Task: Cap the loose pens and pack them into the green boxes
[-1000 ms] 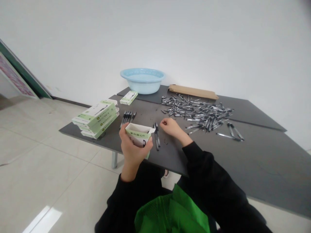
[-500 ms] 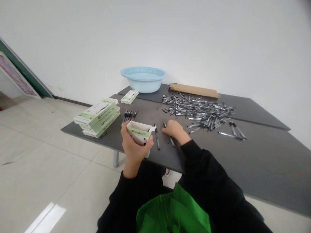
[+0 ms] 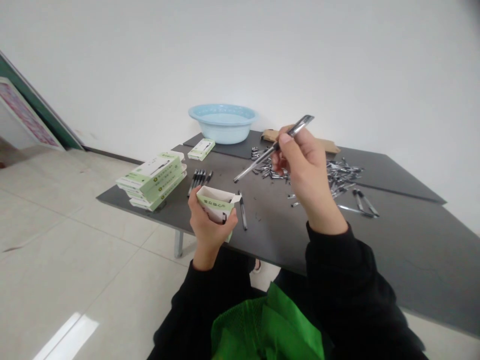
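My left hand [image 3: 210, 227] is wrapped round a small green-and-white carton [image 3: 215, 202], its open top facing up at the table's near edge. Something dark shows just inside the opening. Raised above the table, my right hand [image 3: 305, 165] pinches a capped clear pen [image 3: 262, 157] between thumb and fingers. The pen slants, its lower end pointing down left toward the carton. A single pen [image 3: 243, 212] lies right of the carton. Several black-capped pens [image 3: 198, 179] lie side by side behind my left hand. Partly hidden by my right hand is a large heap of pens [image 3: 343, 173].
A stack of green-and-white cartons [image 3: 153, 180] stands at the table's left. Another carton [image 3: 201, 149] lies before a light blue basin [image 3: 223, 131]. A flattened brown cardboard piece [image 3: 328, 145] lies by the wall. Loose pens [image 3: 365, 202] lie right of the heap on the dark table [image 3: 393, 250].
My right hand has lifted the pen off the table, up and to the right, and now holds it tilted in the air. My left hand keeps the carton in nearly the same place.
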`<state>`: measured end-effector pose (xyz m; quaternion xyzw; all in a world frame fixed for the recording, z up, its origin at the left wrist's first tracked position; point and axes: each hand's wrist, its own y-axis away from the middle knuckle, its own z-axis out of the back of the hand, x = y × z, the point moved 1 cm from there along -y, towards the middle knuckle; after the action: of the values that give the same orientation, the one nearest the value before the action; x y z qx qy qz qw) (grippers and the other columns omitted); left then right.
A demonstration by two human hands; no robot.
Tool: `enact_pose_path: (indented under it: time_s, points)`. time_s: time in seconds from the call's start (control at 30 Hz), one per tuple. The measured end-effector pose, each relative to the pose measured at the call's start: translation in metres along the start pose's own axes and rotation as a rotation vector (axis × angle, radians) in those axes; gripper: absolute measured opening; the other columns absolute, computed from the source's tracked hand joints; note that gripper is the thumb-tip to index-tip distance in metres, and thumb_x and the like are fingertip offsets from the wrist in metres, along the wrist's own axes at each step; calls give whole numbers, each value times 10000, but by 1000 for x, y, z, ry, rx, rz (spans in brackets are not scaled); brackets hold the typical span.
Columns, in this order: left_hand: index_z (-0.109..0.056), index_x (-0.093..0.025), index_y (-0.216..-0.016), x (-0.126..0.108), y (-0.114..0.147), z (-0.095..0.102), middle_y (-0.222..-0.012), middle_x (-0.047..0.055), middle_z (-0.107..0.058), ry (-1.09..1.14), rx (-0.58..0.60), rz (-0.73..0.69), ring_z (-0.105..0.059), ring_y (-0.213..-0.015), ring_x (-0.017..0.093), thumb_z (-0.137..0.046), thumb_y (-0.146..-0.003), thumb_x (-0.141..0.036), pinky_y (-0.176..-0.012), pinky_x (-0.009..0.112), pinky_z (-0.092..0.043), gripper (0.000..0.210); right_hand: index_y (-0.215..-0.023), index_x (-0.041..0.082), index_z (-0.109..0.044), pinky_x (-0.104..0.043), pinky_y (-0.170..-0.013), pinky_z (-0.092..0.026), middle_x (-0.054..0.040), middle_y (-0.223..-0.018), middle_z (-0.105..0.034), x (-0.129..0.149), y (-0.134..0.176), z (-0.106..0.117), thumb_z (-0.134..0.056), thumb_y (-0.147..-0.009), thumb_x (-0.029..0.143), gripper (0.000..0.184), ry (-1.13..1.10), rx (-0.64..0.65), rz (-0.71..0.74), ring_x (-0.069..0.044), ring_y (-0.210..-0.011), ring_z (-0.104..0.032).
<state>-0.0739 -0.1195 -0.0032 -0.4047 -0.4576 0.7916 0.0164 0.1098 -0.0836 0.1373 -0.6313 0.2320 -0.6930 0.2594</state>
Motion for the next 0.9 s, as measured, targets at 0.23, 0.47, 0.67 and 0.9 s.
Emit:
enact_pose_path:
  time_s: [0.23,0.47,0.67,0.9]
  points:
    - [-365,-142,-1398,2,1,1,-1245,156,-557,10,2,-29,-619,-1090,282,-755,-630,-358,-884,371,-524,889,-954,213,-555,-271,-595,-373,26,-692,-478,3,17,-40,-491,-979,354,157,209,276,25,-129,-628,-475]
    - [-372,-137,-1392,3,1,-1,-1262,170,-549,10,-11,-39,-607,-1116,299,-745,-621,-366,-906,387,-516,886,-1000,178,-622,-280,-661,-383,5,-776,-557,5,21,-43,-581,-911,345,194,364,567,-41,-139,-701,-504]
    - [-361,-130,-1399,2,2,-1,-1266,177,-549,20,-7,-57,-607,-1125,292,-740,-643,-362,-899,377,-525,878,-1129,200,-608,-260,-636,-388,18,-772,-567,-8,20,-31,-554,-931,381,274,298,480,-70,-129,-671,-497]
    - [-370,-137,-1392,1,1,0,-1250,173,-562,-8,7,-14,-618,-1119,296,-747,-627,-346,-896,379,-533,878,-891,156,-685,-267,-687,-424,-56,-796,-688,-103,28,-19,-493,-910,283,230,724,424,-366,-171,-747,-616]
